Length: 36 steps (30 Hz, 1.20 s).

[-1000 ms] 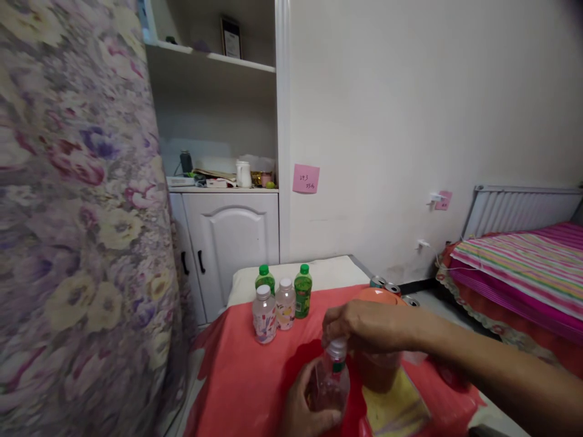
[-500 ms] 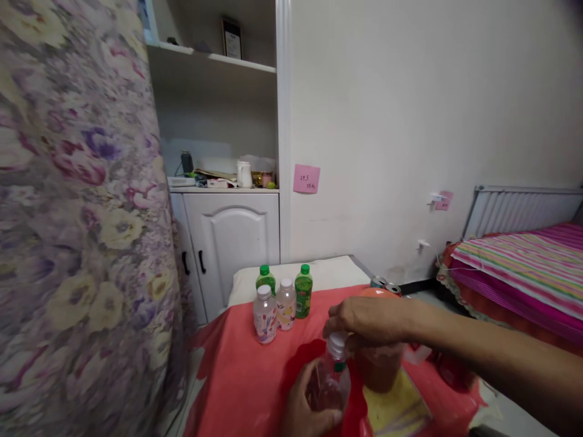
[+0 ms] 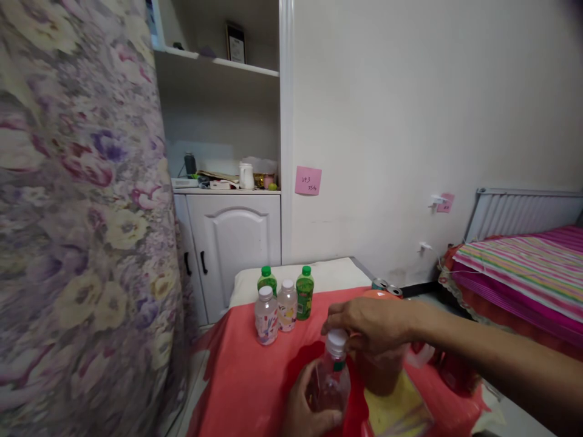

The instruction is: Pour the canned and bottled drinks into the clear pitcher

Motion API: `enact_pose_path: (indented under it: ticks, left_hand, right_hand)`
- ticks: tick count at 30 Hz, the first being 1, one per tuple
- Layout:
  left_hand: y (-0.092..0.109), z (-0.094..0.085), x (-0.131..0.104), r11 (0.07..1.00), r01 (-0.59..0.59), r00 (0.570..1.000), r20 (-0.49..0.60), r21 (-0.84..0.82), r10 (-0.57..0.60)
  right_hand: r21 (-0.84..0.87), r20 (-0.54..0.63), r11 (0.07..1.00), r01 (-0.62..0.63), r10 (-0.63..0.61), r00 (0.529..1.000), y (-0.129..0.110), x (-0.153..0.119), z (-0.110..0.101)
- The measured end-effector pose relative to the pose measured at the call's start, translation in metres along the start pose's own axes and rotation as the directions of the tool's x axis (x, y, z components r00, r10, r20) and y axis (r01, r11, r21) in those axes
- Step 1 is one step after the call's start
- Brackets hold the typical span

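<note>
My left hand [image 3: 310, 403] is wrapped round the body of a clear plastic bottle [image 3: 332, 385] near the bottom of the view. A white cap [image 3: 337, 341] sits on its neck. My right hand [image 3: 371, 321] reaches in from the right, its fingers closed at the side of that cap. Under the bottle is a red dish or tray [image 3: 310, 358], partly hidden. Two clear bottles with white caps, one on the left [image 3: 266, 318] and one beside it [image 3: 287, 308], stand upright behind. Green-capped bottles [image 3: 305, 294] stand just behind them.
A red cloth [image 3: 237, 370] covers the table. An orange-lidded container [image 3: 380, 364] is partly behind my right hand, beside a yellow item [image 3: 398, 406]. Open cans [image 3: 392, 291] stand at the table's back right. A floral curtain [image 3: 86, 212] hangs left; a bed [image 3: 523, 261] is right.
The view has shifted slightly. Both hands stay at the bottle; my right fingers have moved very slightly at the cap.
</note>
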<state>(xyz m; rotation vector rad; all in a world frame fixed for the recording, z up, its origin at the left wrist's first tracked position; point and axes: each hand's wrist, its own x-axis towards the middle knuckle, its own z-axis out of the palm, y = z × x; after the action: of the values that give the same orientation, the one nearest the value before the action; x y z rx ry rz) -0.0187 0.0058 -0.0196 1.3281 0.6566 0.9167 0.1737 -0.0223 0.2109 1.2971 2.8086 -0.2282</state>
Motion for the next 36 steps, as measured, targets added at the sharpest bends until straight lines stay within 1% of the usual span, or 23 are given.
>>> enact_pose_path:
  ticks: [2, 4, 6, 7, 10, 12, 13, 15, 17, 18, 20, 23, 25, 28, 31, 33, 36]
  left_hand:
    - [-0.0006, -0.0003, 0.0001, 1.000, -0.008, 1.000, 0.018, -0.004, 0.008]
    - [-0.0012, -0.0005, 0.0005, 1.000, -0.016, 1.000, 0.022, -0.005, 0.016]
    - [-0.0015, -0.0008, 0.0008, 1.000, -0.021, 1.000, 0.004, -0.001, 0.021]
    - [-0.0015, -0.0010, 0.0009, 1.000, -0.017, 1.000, -0.006, 0.007, 0.017]
    - [-0.0006, -0.0012, 0.0003, 0.999, -0.007, 1.000, -0.023, 0.037, 0.008]
    - [0.0004, -0.0010, -0.0004, 0.999, 0.002, 1.000, -0.031, 0.044, 0.000]
    - [0.0010, -0.0009, -0.0007, 0.999, 0.005, 0.999, -0.039, 0.041, -0.003]
    - [0.0024, -0.0007, -0.0011, 1.000, 0.005, 0.999, -0.043, 0.028, -0.004]
    - [0.0040, -0.0006, -0.0013, 1.000, -0.004, 0.999, -0.040, 0.007, 0.005]
    - [0.0050, -0.0005, -0.0013, 1.000, -0.008, 0.999, -0.037, -0.002, 0.008]
    - [0.0066, -0.0002, -0.0014, 1.000, -0.010, 0.999, -0.037, -0.010, 0.010]
    - [0.0068, -0.0001, -0.0016, 1.000, -0.017, 0.999, -0.028, -0.013, 0.017]
    - [0.0051, -0.0006, -0.0015, 0.999, -0.026, 0.999, -0.022, -0.021, 0.025]
    - [0.0018, -0.0022, -0.0011, 0.999, -0.029, 0.999, -0.025, -0.015, 0.028]
    - [0.0013, -0.0029, -0.0010, 1.000, -0.028, 0.999, -0.025, 0.011, 0.029]
    - [0.0025, -0.0026, -0.0011, 1.000, -0.021, 1.000, -0.014, 0.019, 0.021]
    - [0.0045, -0.0015, -0.0012, 1.000, -0.005, 1.000, -0.006, 0.011, 0.005]
  right_hand:
    - [-0.004, 0.013, 1.000, -0.031, 0.031, 0.999, -0.0012, 0.0022, 0.0009]
    - [-0.016, 0.017, 0.996, -0.092, 0.092, 0.996, -0.0022, 0.0039, 0.0016]
    - [-0.036, 0.001, 0.989, -0.146, 0.146, 0.989, -0.0028, 0.0038, 0.0018]
    - [-0.044, -0.013, 0.987, -0.154, 0.154, 0.988, -0.0031, 0.0031, 0.0016]
    - [-0.037, -0.043, 0.995, -0.094, 0.093, 0.995, -0.0040, 0.0008, 0.0007]
    - [-0.031, -0.038, 0.998, -0.051, 0.049, 0.998, -0.0044, 0.0009, 0.0003]
    - [-0.032, -0.032, 0.998, -0.054, 0.053, 0.998, -0.0046, 0.0015, 0.0002]
    - [-0.042, -0.016, 0.993, -0.107, 0.107, 0.994, -0.0047, 0.0033, 0.0002]
    - [-0.049, -0.025, 0.985, -0.164, 0.163, 0.986, -0.0048, 0.0043, 0.0000]
    - [-0.043, -0.036, 0.984, -0.173, 0.172, 0.984, -0.0050, 0.0042, -0.0001]
    - [-0.017, -0.055, 0.990, -0.139, 0.138, 0.989, -0.0059, 0.0031, -0.0002]
    - [0.005, -0.046, 0.997, -0.076, 0.076, 0.996, -0.0077, 0.0014, 0.0000]
    - [-0.008, -0.042, 0.995, -0.101, 0.100, 0.994, -0.0084, 0.0014, 0.0003]
    - [-0.001, -0.070, 0.988, -0.153, 0.152, 0.986, -0.0077, 0.0024, 0.0018]
    - [0.049, -0.097, 0.994, -0.099, 0.103, 0.990, -0.0063, 0.0029, 0.0045]
    - [0.060, -0.082, 0.995, -0.079, 0.084, 0.993, -0.0061, 0.0032, 0.0063]
    - [0.045, -0.077, 0.990, -0.132, 0.135, 0.988, -0.0067, 0.0044, 0.0077]
